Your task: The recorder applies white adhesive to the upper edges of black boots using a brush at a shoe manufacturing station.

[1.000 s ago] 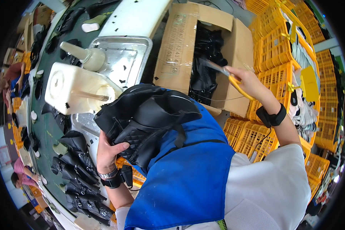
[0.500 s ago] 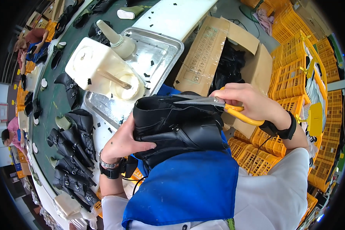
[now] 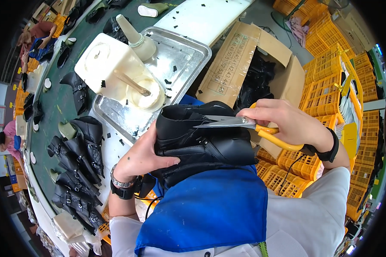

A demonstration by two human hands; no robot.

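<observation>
In front of my lap lies a black leather boot upper (image 3: pixel 227 147) with a strap and a small stud, its open top facing left and away. My left hand (image 3: pixel 143 158) is closed around its left end, thumb on the near side. Scissors (image 3: pixel 231 123) with yellow handles are in my right hand (image 3: pixel 283 118), fingers wrapped through and around the loops. The metal blades point left across the upper's far part, slightly parted. Whether leather lies between the blades I cannot make out. A blue apron (image 3: pixel 206 210) covers my lap beneath the upper.
A metal tray (image 3: pixel 188 47) holds a white container (image 3: pixel 111 64) with a brush in it and a pale bottle (image 3: pixel 141 47). Black boots (image 3: pixel 90 150) line the green conveyor at left. An open carton (image 3: pixel 227 60) and stacked orange crates (image 3: pixel 326 98) stand right. Two people sit far left.
My right hand and the scissors have come slightly nearer to me, and the blades now lie lower across the upper. The left hand keeps its hold; the whole view has shifted a little.
</observation>
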